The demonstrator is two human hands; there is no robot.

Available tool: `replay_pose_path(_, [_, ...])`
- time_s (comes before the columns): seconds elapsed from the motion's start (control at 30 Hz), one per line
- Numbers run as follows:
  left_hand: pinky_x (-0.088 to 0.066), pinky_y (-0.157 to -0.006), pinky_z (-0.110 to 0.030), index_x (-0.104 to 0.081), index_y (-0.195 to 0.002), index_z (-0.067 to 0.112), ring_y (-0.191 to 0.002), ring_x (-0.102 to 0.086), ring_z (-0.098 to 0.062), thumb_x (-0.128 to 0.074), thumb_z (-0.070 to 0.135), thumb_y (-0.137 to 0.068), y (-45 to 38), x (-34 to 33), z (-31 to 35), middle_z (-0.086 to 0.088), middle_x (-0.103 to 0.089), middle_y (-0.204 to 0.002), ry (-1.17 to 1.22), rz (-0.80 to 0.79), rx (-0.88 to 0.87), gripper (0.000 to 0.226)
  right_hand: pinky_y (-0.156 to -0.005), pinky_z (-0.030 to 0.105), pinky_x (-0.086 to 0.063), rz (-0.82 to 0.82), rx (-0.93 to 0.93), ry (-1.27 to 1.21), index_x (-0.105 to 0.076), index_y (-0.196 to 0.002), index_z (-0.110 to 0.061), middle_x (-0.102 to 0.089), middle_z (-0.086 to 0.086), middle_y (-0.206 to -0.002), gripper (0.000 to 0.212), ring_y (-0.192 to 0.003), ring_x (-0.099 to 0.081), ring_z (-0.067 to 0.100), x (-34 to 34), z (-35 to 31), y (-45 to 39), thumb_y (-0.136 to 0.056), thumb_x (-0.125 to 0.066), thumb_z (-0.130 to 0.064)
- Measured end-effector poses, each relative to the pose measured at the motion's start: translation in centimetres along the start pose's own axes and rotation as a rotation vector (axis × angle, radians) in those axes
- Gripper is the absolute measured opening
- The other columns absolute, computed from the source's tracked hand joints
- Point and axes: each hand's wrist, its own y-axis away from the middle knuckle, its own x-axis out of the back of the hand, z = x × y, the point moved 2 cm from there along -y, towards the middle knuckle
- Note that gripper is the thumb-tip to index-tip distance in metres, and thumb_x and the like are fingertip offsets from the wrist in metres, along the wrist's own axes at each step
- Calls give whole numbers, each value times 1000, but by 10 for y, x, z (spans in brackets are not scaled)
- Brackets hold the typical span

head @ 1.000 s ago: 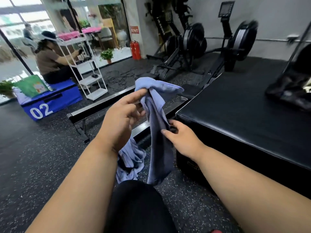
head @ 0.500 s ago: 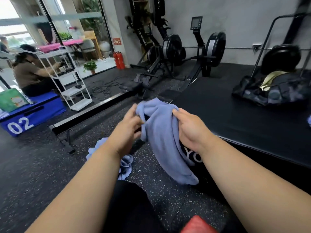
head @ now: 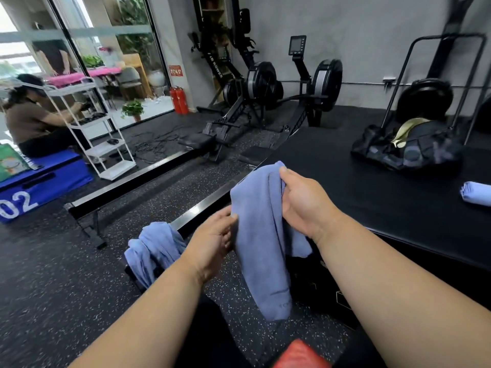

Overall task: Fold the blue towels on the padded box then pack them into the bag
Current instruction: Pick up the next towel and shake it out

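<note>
A blue towel (head: 261,235) hangs in the air in front of the black padded box (head: 385,187), just off its near left corner. My right hand (head: 305,203) grips the towel's top edge. My left hand (head: 212,240) pinches its left edge lower down. A second blue towel (head: 154,248) lies crumpled on the floor to the left, behind my left forearm. A folded blue towel (head: 477,193) rests on the box at the right edge. The dark bag (head: 406,150) stands open on the box's far side.
A rowing machine's rail (head: 138,181) runs across the floor on the left. More rowers (head: 263,86) stand at the wall. A person (head: 29,120) sits on a blue box (head: 42,181) beside a white shelf cart (head: 101,131). Something red (head: 300,354) lies at the bottom edge.
My view has swung right, bringing the bag and the folded towel into sight. My right hand went from the towel's lower part up to its top edge; my left hand slid down its left edge.
</note>
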Motion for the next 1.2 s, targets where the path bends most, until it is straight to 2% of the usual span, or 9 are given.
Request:
replay_pose_path(0.07, [-34,-70,-29,-73,-131,30,-86,-49,-12,-62,29,-96,-1,4,10,-4,-64,-117,13,-26,-47,37,-113,51,-48,0,-4,32,-71,-123,1,-75,18,-122,35,-118,-71,30,5,-1,0,-112,-48,-24])
replay_pose_path(0.17, [-47,-102,-38,-69,-137,18,-109,-64,-20,-59,18,-100,-7,12,20,-8,-70,-133,181,-19,-31,39,-113,53,-48,7,-11,42,-70,-123,5,-73,22,-125,36,-120,-70,34,13,-4,1,-111,-50,-23])
replay_pose_path(0.33, [-62,-79,-34,-78,-77,4,-71,-71,-22,-59,16,-97,-3,-1,31,-6,-69,-72,413,-65,89,30,-114,54,-47,-37,-39,5,-67,-126,6,-71,23,-127,37,-122,-69,34,8,-3,6,-112,-46,-22])
replay_pose_path(0.47, [-35,-122,-56,-63,-129,-4,-120,-58,-35,-59,10,-89,-3,-10,28,-25,-59,-126,546,-88,158,43,-114,52,-47,-120,-77,-120,-61,-133,7,-68,24,-132,41,-125,-67,34,-4,0,13,-114,-40,-22])
replay_pose_path(0.67, [-52,-106,-47,-75,-109,-3,-107,-70,-31,-62,15,-97,3,-7,27,-20,-70,-109,497,-90,142,25,-116,53,-44,-169,-128,-192,-54,-139,12,-64,29,-137,51,-129,-63,38,-6,5,16,-115,-35,-29])
replay_pose_path(0.8, [-37,-123,-50,-60,-142,-5,-138,-57,-35,-63,30,-102,14,-12,29,-25,-59,-146,471,-162,181,53,-118,51,-41,-197,-151,-209,-54,-137,13,-63,30,-137,56,-131,-62,37,-11,9,18,-116,-32,-33])
replay_pose_path(1.0, [-36,-122,-52,-51,-148,-8,-142,-52,-41,-70,33,-98,16,-7,25,-29,-47,-156,465,-170,186,67,-112,50,-47,-151,-132,-177,-55,-138,11,-65,28,-136,53,-128,-64,37,-8,12,15,-115,-35,-32])
replay_pose_path(1.07, [-43,-117,-49,-61,-138,-7,-134,-59,-40,-65,34,-99,16,-4,27,-30,-57,-145,445,-149,179,57,-113,50,-47,-129,-127,-182,-55,-139,11,-63,26,-139,52,-130,-63,37,-6,13,14,-114,-38,-32])
replay_pose_path(1.2, [-31,-125,-54,-51,-152,2,-145,-47,-42,-57,41,-103,15,3,27,-27,-47,-156,465,-135,180,63,-101,44,-55,-91,-120,-177,-65,-118,0,-72,18,-121,38,-118,-71,29,-4,13,17,-114,-42,-30])
